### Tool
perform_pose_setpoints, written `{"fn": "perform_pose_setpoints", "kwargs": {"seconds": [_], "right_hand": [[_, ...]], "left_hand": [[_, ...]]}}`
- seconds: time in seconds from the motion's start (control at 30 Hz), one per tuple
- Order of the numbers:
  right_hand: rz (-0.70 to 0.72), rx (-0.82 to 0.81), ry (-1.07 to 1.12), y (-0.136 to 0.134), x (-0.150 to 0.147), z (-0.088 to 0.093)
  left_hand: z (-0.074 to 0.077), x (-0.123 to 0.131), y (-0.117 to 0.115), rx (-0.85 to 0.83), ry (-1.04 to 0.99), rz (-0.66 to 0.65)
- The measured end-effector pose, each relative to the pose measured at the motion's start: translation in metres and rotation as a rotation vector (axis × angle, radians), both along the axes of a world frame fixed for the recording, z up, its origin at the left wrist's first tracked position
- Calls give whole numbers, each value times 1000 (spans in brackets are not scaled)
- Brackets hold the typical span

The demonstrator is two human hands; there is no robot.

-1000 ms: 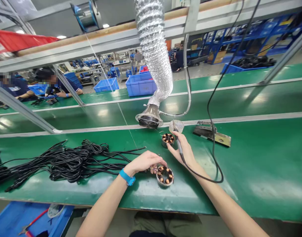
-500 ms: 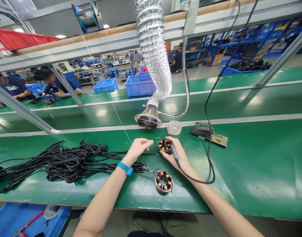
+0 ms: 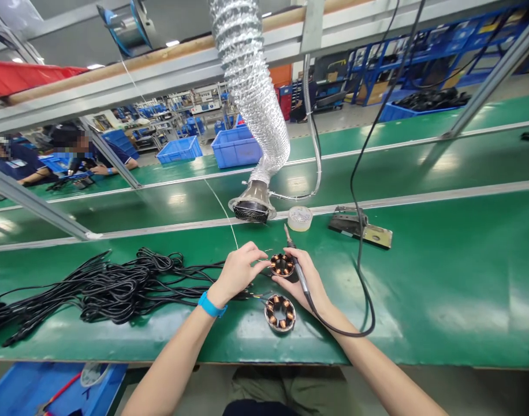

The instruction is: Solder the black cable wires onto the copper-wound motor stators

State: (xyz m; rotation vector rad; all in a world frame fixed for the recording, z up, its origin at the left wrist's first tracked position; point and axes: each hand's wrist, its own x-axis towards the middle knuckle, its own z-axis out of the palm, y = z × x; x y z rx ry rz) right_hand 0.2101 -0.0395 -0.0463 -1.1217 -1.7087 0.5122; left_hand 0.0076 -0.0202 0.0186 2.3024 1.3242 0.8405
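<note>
My right hand [image 3: 310, 277] is closed around a soldering iron [image 3: 300, 274], its tip pointing up and away. The same hand's thumb and fingers grip a small ring-shaped motor stator [image 3: 282, 266] with copper windings. My left hand [image 3: 242, 270], with a blue wristband, has its fingertips at the left side of that stator. A thin strand of solder wire [image 3: 224, 211] runs down to my left hand, which appears to pinch it; the grip itself is partly hidden. A second stator [image 3: 280, 314] lies on the green bench nearer to me, beside the cable ends.
Black cables [image 3: 121, 286] lie bundled at left. Beyond my hands are a fume duct [image 3: 252, 203], a tape roll [image 3: 300, 218] and a metal stand [image 3: 360, 226]. A wire spool [image 3: 128, 29] sits overhead. A blue drawer [image 3: 39, 384] is below left; co-workers sit across the bench.
My left hand has moved right and its fingertips now reach the held stator. The solder strand has shifted and curves more. The whole view has tilted slightly.
</note>
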Motion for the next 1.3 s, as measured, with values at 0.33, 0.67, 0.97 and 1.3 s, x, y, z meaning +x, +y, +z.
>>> {"fn": "perform_pose_setpoints", "kwargs": {"seconds": [0.33,0.67,0.97,1.3], "right_hand": [[-50,51,-21,-1,0,-3],[-65,60,-51,-1,0,-3],[-136,119,-74,3,-2,-6],[-192,189,-113,4,-4,-7]], "left_hand": [[11,25,16,-454,-130,92],[-7,-54,36,-95,338,214],[-28,-52,19,28,789,9],[-23,-60,2,-100,612,-57]]}}
